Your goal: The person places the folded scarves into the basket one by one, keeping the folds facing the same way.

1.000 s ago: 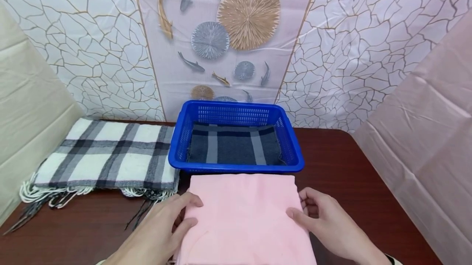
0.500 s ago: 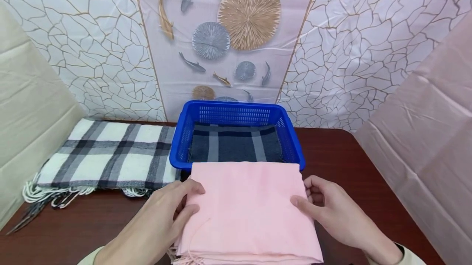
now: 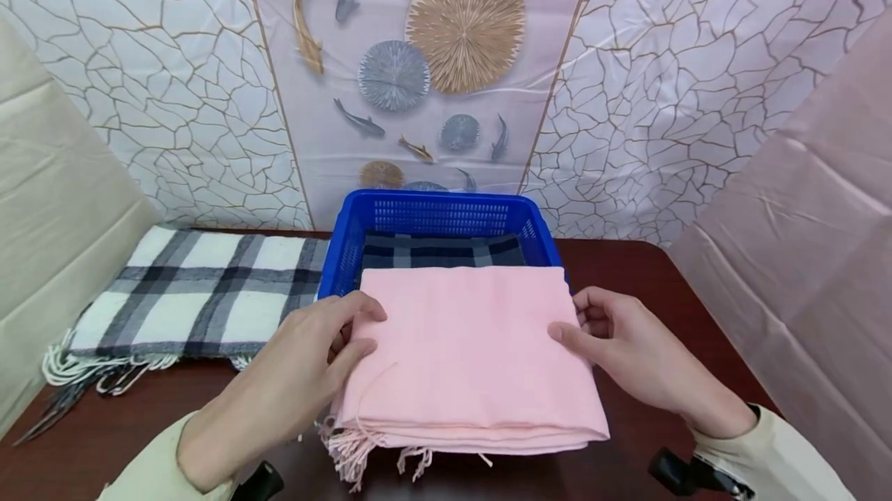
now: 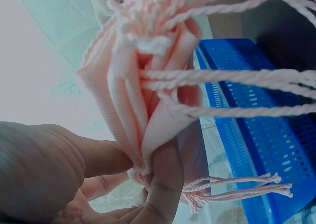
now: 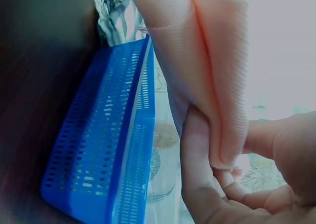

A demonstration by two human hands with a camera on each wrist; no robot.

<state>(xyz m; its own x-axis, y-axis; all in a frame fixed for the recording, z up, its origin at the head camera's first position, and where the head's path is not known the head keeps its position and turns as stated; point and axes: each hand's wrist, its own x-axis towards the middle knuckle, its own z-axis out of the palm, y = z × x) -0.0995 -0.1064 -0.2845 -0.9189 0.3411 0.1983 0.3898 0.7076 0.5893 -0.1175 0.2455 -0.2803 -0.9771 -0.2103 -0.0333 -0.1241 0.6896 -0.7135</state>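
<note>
A folded pink scarf [image 3: 467, 346] with twisted fringe hangs above the table, overlapping the front of the blue basket [image 3: 446, 199] in the head view. My left hand [image 3: 307, 354] pinches its left edge, thumb on top and fingers beneath. On the opposite edge, my right hand [image 3: 627, 346] grips the cloth the same way. Layers of the fold and loose fringe [image 4: 232, 78] show in the left wrist view. The right wrist view has the scarf's folded edge [image 5: 212, 76] between thumb and fingers. Inside the basket lies a dark checked cloth [image 3: 446, 251], its front part hidden by the scarf.
Left of the basket, a folded black-and-white checked scarf [image 3: 209, 284] lies with its fringe toward the front. The dark red table [image 3: 627, 269] meets a patterned backdrop [image 3: 627, 98] behind, with draped cloth walls at both sides.
Both hands have raised the pink scarf and carried it forward, so it now covers the basket's front rim. Its lower fringe has come into view. The basket and checked scarf stay put.
</note>
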